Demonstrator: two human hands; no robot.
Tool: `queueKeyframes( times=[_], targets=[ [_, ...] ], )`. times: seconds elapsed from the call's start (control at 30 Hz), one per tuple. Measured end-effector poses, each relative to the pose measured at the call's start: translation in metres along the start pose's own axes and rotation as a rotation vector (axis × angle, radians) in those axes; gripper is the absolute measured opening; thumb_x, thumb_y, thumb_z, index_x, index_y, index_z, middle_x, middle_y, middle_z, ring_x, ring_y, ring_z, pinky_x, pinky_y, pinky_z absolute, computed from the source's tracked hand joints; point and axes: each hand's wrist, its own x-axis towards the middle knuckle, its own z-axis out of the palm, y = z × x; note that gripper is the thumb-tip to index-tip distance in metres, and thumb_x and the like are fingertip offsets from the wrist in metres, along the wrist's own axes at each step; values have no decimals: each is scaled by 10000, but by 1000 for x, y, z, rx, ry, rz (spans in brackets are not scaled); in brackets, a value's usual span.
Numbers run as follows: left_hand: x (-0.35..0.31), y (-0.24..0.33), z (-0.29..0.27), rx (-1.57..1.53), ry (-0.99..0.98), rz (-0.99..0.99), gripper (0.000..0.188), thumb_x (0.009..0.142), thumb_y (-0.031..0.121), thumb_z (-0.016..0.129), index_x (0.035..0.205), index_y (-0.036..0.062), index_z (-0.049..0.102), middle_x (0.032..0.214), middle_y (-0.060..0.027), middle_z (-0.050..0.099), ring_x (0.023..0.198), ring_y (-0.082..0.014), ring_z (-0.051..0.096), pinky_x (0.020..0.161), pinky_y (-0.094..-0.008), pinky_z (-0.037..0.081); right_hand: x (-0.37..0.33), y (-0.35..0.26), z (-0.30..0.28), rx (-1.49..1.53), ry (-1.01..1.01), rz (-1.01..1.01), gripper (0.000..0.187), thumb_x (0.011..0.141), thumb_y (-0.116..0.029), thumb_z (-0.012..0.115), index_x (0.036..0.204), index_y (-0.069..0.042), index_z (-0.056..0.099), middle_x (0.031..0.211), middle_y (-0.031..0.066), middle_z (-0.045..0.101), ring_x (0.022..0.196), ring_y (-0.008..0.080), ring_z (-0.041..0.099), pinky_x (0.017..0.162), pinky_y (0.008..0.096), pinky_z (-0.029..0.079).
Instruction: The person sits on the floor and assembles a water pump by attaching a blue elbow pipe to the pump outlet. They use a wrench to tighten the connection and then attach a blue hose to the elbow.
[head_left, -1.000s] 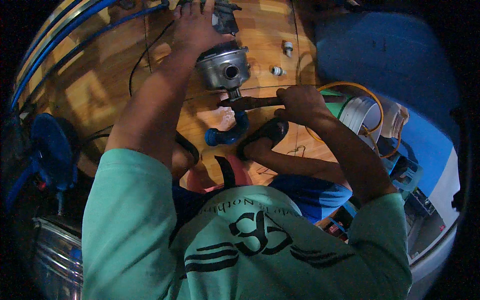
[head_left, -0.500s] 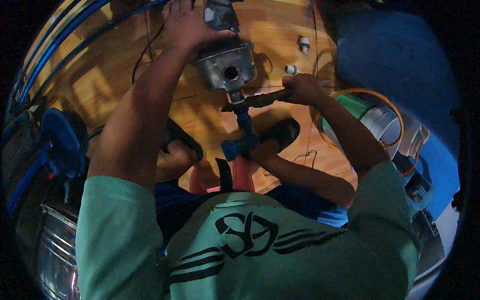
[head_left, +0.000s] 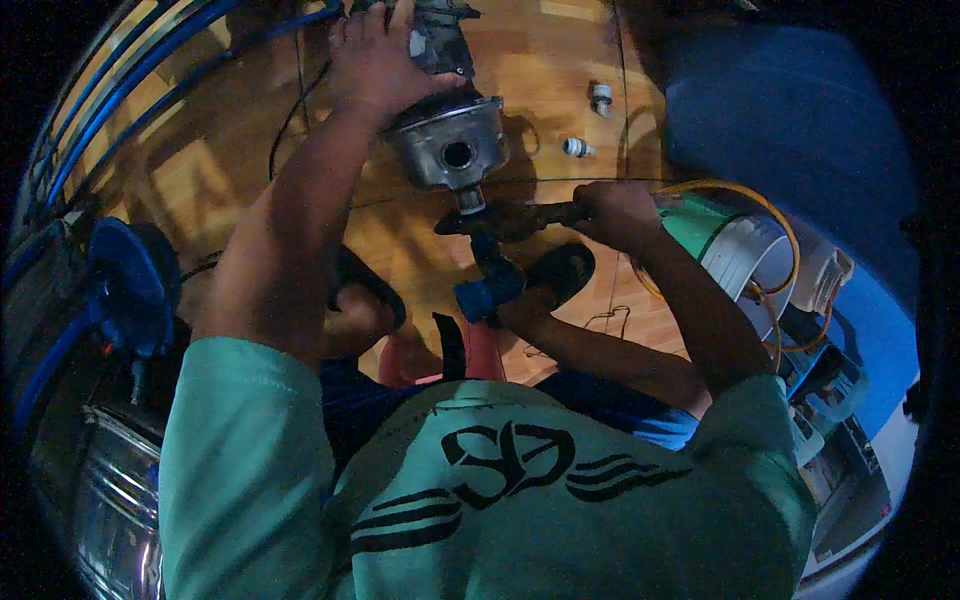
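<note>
On wood-grain floor (head_left: 550, 75): rounded metal pump (head_left: 430, 147), left grip (head_left: 378, 65) splayed atop, right grip (head_left: 618, 213) clenching dark wrench (head_left: 520, 220).

Pump (head_left: 453, 128) ahead, pipe elbow (head_left: 490, 287) nearer, fittings (head_left: 577, 148) on floor (head_left: 552, 72) right of pump, bucket (head_left: 738, 252) farther right

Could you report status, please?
Left hand on dark and silver metal pump. Right hand gripping dark metal wrench at blue plastic elbow pipe. Two white fittings aside.
</note>
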Motion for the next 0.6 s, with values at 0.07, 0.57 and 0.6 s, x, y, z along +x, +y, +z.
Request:
queueKeyframes(
  times=[0.07,0.57,0.6],
  targets=[
    [0,0,1,-38,59,52,1228,720,728,774,1616,158,157,1614,-218,273,1483,-439,269,1219,-618,175,-19,-15,-13,-42,46,-45,417,846,-505,741,943,-101,704,868,142,717,829,342,711,740,482,550],
    [-3,-9,11,-103,107,106,1221,725,744,751,1604,87,216,1607,-256,284,1475,-458,278,1224,-612,176,-22,-106,-76,-188,-266,163,354,928,-429,672,1028,-91,712,879,146,729,887,348,729,767,483,571],
    [-6,-10,9,-92,94,107,1218,727,747,748,1602,84,220,1607,-257,284,1476,-456,277,1226,-608,176,-22,-101,-75,-145,-281,155,344,924,-422,679,1027,-96,714,882,144,732,889,348,729,764,484,570]
  ],
)
